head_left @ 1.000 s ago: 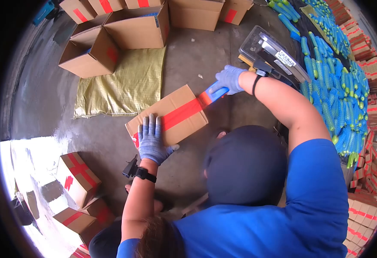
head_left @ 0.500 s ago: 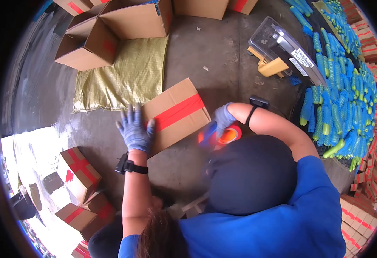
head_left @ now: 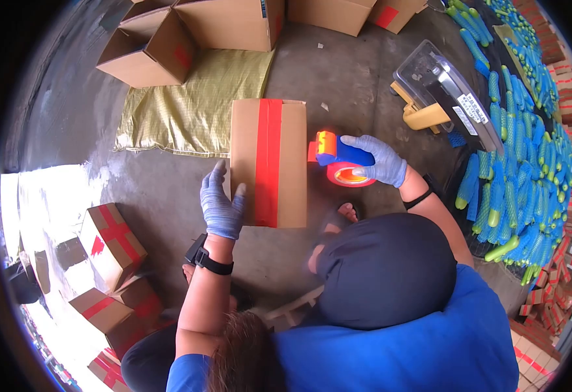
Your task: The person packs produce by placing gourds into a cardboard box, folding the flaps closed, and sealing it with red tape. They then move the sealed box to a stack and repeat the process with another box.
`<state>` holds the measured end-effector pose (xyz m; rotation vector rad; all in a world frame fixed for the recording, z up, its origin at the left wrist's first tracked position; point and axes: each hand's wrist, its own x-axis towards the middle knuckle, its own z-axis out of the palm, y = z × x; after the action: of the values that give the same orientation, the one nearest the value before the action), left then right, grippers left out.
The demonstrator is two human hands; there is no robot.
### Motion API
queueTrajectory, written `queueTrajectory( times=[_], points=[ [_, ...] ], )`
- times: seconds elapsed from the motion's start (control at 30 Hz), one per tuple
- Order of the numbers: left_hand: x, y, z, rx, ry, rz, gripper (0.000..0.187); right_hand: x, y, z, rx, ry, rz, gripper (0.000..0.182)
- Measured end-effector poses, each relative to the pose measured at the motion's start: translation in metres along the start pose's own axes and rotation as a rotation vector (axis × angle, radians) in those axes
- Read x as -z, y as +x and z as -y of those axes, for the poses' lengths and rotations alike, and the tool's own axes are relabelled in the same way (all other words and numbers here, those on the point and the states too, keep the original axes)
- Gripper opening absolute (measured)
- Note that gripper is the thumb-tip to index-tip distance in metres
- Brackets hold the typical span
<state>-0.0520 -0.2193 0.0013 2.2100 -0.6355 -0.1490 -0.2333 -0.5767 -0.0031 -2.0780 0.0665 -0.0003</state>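
Note:
A brown cardboard box [head_left: 247,140] stands on the floor in front of me, a strip of red tape [head_left: 268,163] running along its facing side. My left hand [head_left: 222,204], in a grey-blue glove, rests against the box's lower left edge with the fingers apart. My right hand [head_left: 384,163], gloved too, is closed around a blue and orange tape dispenser [head_left: 345,155] loaded with a red roll. The dispenser's head is just right of the box, and a short piece of red tape shows at its front.
Open cardboard boxes [head_left: 224,26] stand at the back beside a gold woven sheet [head_left: 194,108]. A scale [head_left: 449,91] is at the right, near many netted green vegetables [head_left: 508,176]. Taped boxes [head_left: 113,245] sit at the lower left. Cartons are stacked far right.
The box has turned from slanted to upright in view. My right hand has brought the tape dispenser up from near my knee to the box's right side. My left hand stays by the box.

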Motion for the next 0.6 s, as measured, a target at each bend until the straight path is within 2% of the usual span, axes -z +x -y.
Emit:
queueTrajectory(
  times=[0.07,0.1,0.17,0.2,0.27,0.3,0.37,0.43,0.47,0.57,0.6],
  points=[
    [0.002,0.009,-0.016,-0.126,-0.283,-0.004,0.044,0.004,0.003,0.041,0.179,-0.105,-0.086,0.072],
    [0.004,0.006,-0.026,0.099,-0.578,0.167,0.046,-0.002,0.008,0.056,0.307,-0.173,-0.139,0.07],
    [0.001,0.008,-0.031,0.441,-1.035,0.455,0.051,-0.01,0.02,0.088,0.411,-0.185,-0.134,0.071],
    [0.001,0.007,-0.038,0.448,-1.038,0.445,0.051,-0.016,0.028,0.103,0.466,-0.201,-0.183,0.07],
    [0.0,0.009,-0.054,0.542,-1.219,0.554,0.051,-0.026,0.033,0.116,0.459,-0.259,-0.172,0.067],
    [-0.005,0.01,-0.052,0.541,-1.219,0.554,0.051,-0.028,0.035,0.12,0.447,-0.319,-0.171,0.064],
    [-0.014,0.007,-0.05,0.541,-1.15,0.429,0.038,-0.027,0.038,0.124,0.466,-0.338,-0.176,0.063],
    [-0.012,0.009,-0.061,0.516,-1.118,0.373,0.031,-0.028,0.038,0.125,0.558,-0.4,-0.156,0.065],
    [-0.015,0.01,-0.057,0.422,-1.007,0.328,0.028,-0.031,0.027,0.115,0.406,-0.477,-0.035,0.06],
    [-0.014,0.019,-0.045,0.044,-0.566,0.193,0.028,-0.022,0.022,0.115,0.342,-0.597,0.012,0.058],
    [-0.013,0.024,-0.04,0.076,-0.526,0.163,0.029,-0.018,0.018,0.111,0.332,-0.598,0.017,0.058]
  ],
)
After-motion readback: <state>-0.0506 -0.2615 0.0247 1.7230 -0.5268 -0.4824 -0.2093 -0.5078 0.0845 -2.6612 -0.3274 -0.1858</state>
